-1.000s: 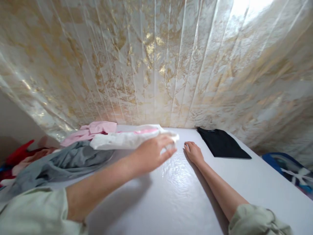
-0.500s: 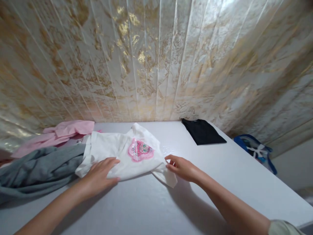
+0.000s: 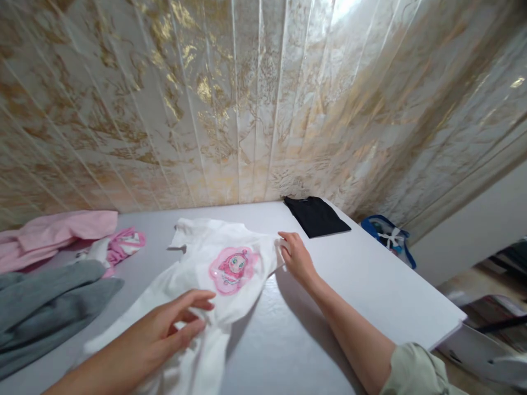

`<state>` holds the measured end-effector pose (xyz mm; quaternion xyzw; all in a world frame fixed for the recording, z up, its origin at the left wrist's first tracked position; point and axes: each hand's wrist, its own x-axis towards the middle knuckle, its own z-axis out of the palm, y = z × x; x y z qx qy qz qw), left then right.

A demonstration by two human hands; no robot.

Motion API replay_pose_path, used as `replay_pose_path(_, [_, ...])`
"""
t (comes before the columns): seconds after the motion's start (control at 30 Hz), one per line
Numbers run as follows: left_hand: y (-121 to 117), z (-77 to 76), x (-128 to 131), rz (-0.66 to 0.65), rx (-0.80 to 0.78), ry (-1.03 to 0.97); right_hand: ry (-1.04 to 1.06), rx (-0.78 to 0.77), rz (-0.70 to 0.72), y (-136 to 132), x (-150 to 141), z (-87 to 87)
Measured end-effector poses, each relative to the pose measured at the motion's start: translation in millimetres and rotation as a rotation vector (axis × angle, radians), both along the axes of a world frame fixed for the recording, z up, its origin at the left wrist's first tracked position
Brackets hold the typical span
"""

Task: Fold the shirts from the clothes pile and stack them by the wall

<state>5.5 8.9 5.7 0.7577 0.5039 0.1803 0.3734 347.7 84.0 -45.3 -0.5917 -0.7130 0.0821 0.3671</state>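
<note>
A white T-shirt with a pink cartoon-girl print is spread unevenly on the white table, its lower part bunched towards me. My right hand pinches its right edge, lifting the cloth a little there. Over the near left part of the shirt is my left hand, thumb and fingers apart and curved. Whether its fingertips touch the cloth is hard to see.
Grey clothing, a pink garment and a pink-and-white piece of cloth lie at the left. A folded black garment rests near the back right edge. Beyond it stands a blue-trimmed bag. A patterned curtain hangs behind the table.
The shirt has been turned and pulled away from the grey clothing, and its print now lies flatter. My right hand has taken hold of its edge; my left hand has loosened. The view has shifted right.
</note>
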Motion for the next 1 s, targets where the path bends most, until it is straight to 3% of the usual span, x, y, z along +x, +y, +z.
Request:
replay_pose_path(0.03, [3.0,5.0,7.0,-0.018,-0.012,-0.007,-0.030,-0.003,-0.002,0.6,2.2,-0.5])
replay_pose_path(0.1, [23.2,4.3,9.1,0.097,0.118,0.017,-0.093,-0.041,0.007,-0.6,3.4,-2.2])
replay_pose_path(0.17, [54.5,-8.9,-1.9,0.281,0.274,0.122,-0.139,-0.079,0.003,-1.9,4.0,-5.2])
replay_pose_path(0.23, [84.9,-26.6,-17.4,0.492,0.301,0.294,-0.152,-0.106,-0.040,-1.0,7.5,-9.2])
replay_pose_path(0.37, [117.1,-46.4,-32.3,0.615,0.261,0.472,-0.101,-0.179,-0.119,7.4,22.6,-15.7])
replay_pose_path(0.53, [128.4,-44.6,-22.5,0.618,0.246,0.485,0.134,-0.247,-0.016,12.5,27.4,-10.0])
replay_pose_path(0.7, [136.9,-51.1,-18.7,0.618,0.251,0.374,0.870,-0.413,0.156,1.3,15.9,6.9])
replay_pose_path(0.77, [135.9,-54.0,-21.8,0.647,0.269,0.326,1.052,-0.470,0.167,-1.8,15.8,13.7])
replay_pose_path(0.9, [130.3,-56.5,-36.2,0.796,0.311,0.194,1.174,-0.390,0.132,-0.4,23.1,22.5])
replay_pose_path(1.0, [127.6,-58.2,-48.4,0.891,0.307,0.124,1.222,-0.348,0.136,1.7,22.8,19.0])
